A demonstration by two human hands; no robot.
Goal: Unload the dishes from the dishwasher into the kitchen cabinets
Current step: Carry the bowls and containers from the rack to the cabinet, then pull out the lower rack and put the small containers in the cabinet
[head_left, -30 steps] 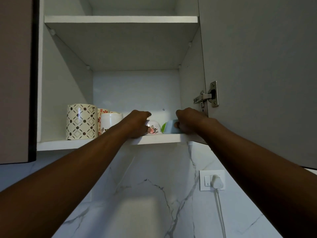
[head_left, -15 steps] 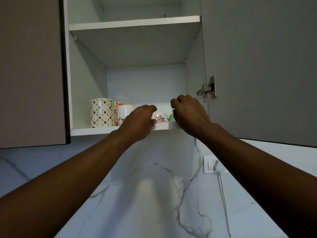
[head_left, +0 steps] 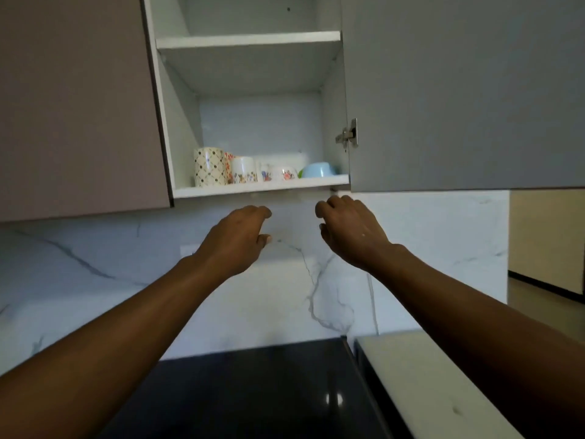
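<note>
The wall cabinet stands open, and its bottom shelf [head_left: 253, 190] carries a row of dishes. From left to right I see a patterned mug [head_left: 210, 167], a white floral mug [head_left: 243, 170], a small floral bowl [head_left: 284, 173] and a light blue bowl [head_left: 317, 169]. A green item peeks out behind the blue bowl. My left hand [head_left: 238, 239] and my right hand [head_left: 351, 231] hang below the shelf, in front of the marble wall. Both have loosely curled fingers and hold nothing.
The open cabinet door [head_left: 459, 90] hangs at the right, its hinge [head_left: 348, 136] by the shelf. A closed brown door [head_left: 76, 103] is at the left. An upper shelf [head_left: 248, 42] shows nothing on it. Below lie a black counter [head_left: 259, 394] and a white surface [head_left: 427, 381].
Both hands let go of the two bowls on the shelf and drew back down and out of the cabinet. The view has tilted down, showing the counter.
</note>
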